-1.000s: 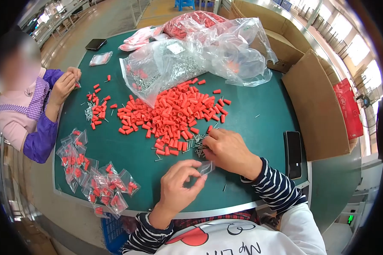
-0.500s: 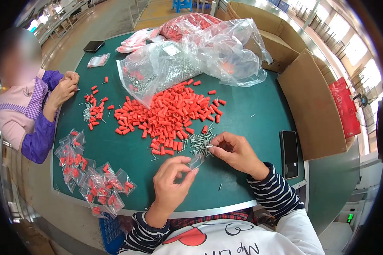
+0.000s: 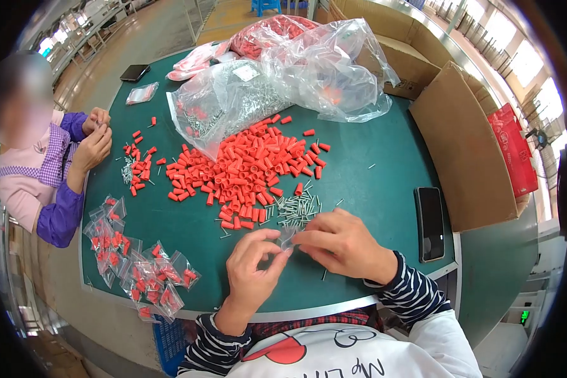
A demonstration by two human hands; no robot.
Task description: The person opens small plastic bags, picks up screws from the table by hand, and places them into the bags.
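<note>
Between the thumb and fingers of my left hand point(image 3: 255, 268) is a small clear plastic bag point(image 3: 288, 236). My right hand point(image 3: 343, 246) is closed in a pinch at the bag's right side, its fingertips touching the bag; whatever is between them is hidden. Just beyond my hands lies a small pile of silvery screws point(image 3: 297, 209). A large heap of red tapered plastic caps point(image 3: 246, 167) spreads behind and left of the screws. One loose screw point(image 3: 324, 275) lies below my right hand.
Filled small bags point(image 3: 148, 277) lie at the left front. Big clear bags point(image 3: 233, 94) stand at the back. A phone point(image 3: 429, 223) and cardboard box point(image 3: 460, 157) are at right. Across the left edge, a co-worker's hands point(image 3: 96, 138) work near more caps and screws.
My right hand has moved from the screw pile down and left to the small bag. My left hand stays nearly in place, holding the bag. The co-worker's hands have shifted slightly.
</note>
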